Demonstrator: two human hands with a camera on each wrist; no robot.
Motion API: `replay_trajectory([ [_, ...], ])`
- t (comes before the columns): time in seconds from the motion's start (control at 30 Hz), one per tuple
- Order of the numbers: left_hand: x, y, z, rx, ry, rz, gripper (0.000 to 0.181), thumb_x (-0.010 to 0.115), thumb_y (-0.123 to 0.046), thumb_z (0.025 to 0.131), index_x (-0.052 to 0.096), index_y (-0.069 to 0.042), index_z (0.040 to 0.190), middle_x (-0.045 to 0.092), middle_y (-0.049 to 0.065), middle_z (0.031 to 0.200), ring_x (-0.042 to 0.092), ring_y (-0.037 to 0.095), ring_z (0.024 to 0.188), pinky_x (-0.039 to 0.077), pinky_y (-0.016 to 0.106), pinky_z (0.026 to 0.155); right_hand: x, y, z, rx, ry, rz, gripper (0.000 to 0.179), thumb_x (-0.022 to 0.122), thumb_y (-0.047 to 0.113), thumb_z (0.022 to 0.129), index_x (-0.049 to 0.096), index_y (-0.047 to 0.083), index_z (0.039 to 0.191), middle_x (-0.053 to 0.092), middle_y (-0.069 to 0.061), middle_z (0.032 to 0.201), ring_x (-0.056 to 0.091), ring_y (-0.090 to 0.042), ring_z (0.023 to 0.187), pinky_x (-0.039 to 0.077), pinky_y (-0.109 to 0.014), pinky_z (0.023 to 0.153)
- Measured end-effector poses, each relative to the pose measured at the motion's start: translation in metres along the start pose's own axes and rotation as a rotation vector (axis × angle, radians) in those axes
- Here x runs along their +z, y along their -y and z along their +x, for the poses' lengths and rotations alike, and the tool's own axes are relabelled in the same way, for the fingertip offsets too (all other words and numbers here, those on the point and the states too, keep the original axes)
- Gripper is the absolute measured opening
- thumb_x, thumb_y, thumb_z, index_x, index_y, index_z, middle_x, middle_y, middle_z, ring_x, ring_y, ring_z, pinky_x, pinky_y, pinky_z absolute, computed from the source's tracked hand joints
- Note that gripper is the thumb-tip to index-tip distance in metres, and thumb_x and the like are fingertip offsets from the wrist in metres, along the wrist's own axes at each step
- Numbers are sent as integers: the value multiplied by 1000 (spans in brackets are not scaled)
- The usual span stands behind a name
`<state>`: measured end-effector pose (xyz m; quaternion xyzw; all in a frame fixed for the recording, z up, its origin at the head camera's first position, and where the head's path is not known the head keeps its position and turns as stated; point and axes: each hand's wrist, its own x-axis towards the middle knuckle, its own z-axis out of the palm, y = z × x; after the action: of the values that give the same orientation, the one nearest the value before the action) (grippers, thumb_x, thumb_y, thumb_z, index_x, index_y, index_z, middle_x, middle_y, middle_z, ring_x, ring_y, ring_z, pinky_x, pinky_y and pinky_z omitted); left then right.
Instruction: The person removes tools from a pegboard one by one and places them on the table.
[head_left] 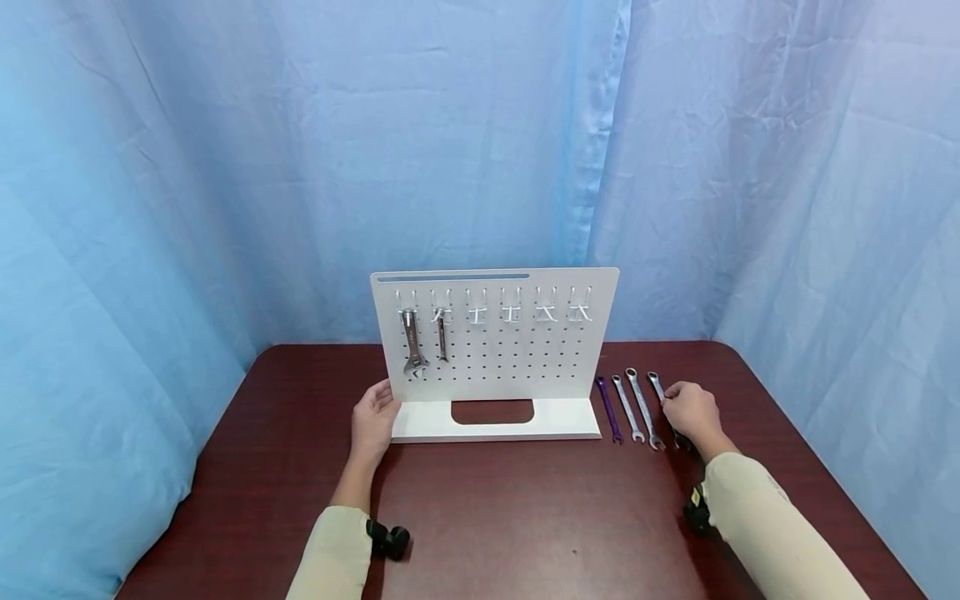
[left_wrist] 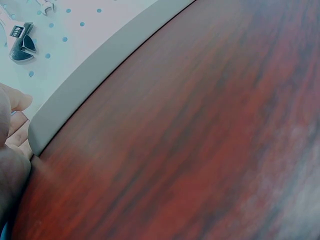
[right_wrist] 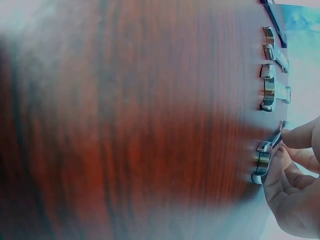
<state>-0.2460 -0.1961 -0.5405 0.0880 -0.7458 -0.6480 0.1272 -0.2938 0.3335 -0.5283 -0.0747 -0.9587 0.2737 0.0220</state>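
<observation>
A white pegboard stand (head_left: pixel 495 350) stands on the table, and my left hand (head_left: pixel 373 421) grips the left end of its base. In the left wrist view, thumb and fingers (left_wrist: pixel 17 135) lie about the base's corner. An adjustable wrench (head_left: pixel 412 346) and a small wrench (head_left: pixel 442 335) hang from its two leftmost hooks. To the right of the stand, my right hand (head_left: pixel 693 410) pinches the handle of the rightmost combination wrench (head_left: pixel 656 383), which lies along the table; its open end (right_wrist: pixel 262 162) shows in the right wrist view. The hand covers the wrench's middle.
Left of the held wrench lie a purple wrench (head_left: pixel 609 410) and two silver wrenches, one shorter (head_left: pixel 628 408) and one longer (head_left: pixel 643 408). Several white hooks (head_left: pixel 512 312) on the board bear nothing. Blue curtains (head_left: pixel 450 167) surround the dark red table (head_left: pixel 495 508).
</observation>
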Motion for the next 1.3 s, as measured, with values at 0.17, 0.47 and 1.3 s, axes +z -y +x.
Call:
replay_trajectory([
  [0.17, 0, -1, 0, 5, 4, -3, 45, 60, -1, 98, 51, 2, 143, 55, 25, 139, 52, 35, 131, 45, 50, 107, 0, 2, -1, -1, 5, 0, 27, 58, 13, 97, 67, -9, 110, 67, -26, 103, 62, -38, 85, 53, -46, 65],
  [0.47, 0, 0, 0, -13, 7, 8, 45, 60, -6, 99, 51, -1, 143, 55, 21, 140, 51, 31, 132, 45, 47, 108, -1, 3, -2, 1, 5, -2, 28, 56, 13, 99, 65, -10, 113, 66, -28, 105, 62, -38, 84, 53, -46, 64],
  [1.3, 0, 0, 1, 1, 8, 14, 44, 59, -5, 100, 51, 0, 143, 54, 21, 140, 51, 32, 133, 44, 47, 109, 14, 106, -34, -261, -243, 252, 23, 53, 5, 94, 71, 0, 107, 62, -13, 98, 59, -26, 85, 45, -37, 73],
])
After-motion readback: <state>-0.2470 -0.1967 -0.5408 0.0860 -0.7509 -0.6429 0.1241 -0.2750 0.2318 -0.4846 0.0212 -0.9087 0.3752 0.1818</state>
